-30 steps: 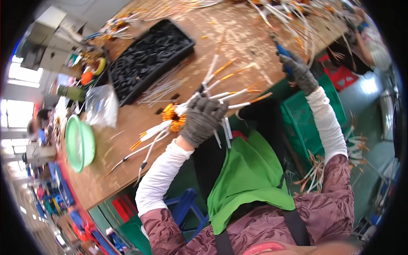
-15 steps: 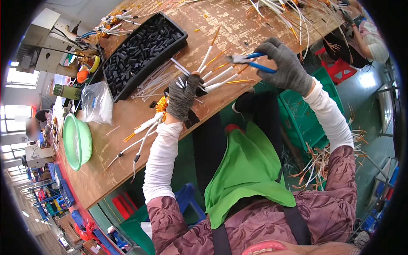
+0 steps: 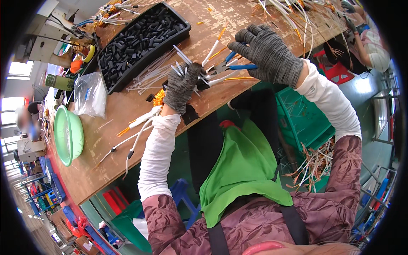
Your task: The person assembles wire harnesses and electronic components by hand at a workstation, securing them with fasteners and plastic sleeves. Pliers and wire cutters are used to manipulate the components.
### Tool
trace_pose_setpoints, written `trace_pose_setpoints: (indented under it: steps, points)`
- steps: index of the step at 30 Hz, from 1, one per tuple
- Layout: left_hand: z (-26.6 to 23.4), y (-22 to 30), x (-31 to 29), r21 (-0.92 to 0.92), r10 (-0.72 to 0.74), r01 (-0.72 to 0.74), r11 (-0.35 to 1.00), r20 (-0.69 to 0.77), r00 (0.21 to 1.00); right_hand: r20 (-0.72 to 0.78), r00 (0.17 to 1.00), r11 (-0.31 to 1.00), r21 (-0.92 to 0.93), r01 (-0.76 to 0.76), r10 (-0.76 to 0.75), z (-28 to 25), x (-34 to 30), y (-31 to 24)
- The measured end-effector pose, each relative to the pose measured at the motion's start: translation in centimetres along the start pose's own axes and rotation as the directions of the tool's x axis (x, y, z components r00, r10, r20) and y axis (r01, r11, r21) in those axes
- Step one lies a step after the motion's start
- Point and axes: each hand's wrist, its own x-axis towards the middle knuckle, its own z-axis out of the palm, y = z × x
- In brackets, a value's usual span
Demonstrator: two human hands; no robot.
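While a bundle of white wires (image 3: pixel 187 70) is clamped in the left hand (image 3: pixel 182 87), blue-handled cutters (image 3: pixel 231 66) are gripped by the right hand (image 3: pixel 267 53).

plier jaws (image 3: pixel 219 68) hidden among white cables (image 3: pixel 187 63) (partly).

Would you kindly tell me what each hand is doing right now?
Left hand: closed around a bundle of white cables.
Right hand: closed on blue-handled cutters, tip at the cables.
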Motion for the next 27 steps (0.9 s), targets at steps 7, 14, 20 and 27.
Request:
trace_pose_setpoints:
  steps: [7,14,20,27]
  points:
    - [-0.3,-0.6,0.3,-0.026,0.063,-0.062,0.998,0.022,0.998,0.004,0.998,0.998,-0.012,0.063,-0.063,0.8,0.5,-1.2]
    - [-0.1,-0.2,0.3,-0.025,0.013,-0.013,1.0,-0.003,1.0,0.089,0.995,0.985,0.17,0.029,-0.045,1.9,-0.9,-0.1]
    - [-0.3,-0.2,0.7,-0.02,0.011,-0.012,1.0,-0.071,0.997,-0.03,0.997,0.997,0.02,0.073,-0.073,0.6,-0.5,0.3]
    - [-0.1,0.0,0.7,-0.02,-0.015,0.013,1.0,-0.096,0.995,0.01,0.996,0.996,-0.037,0.084,-0.083,1.4,-0.4,-0.7]
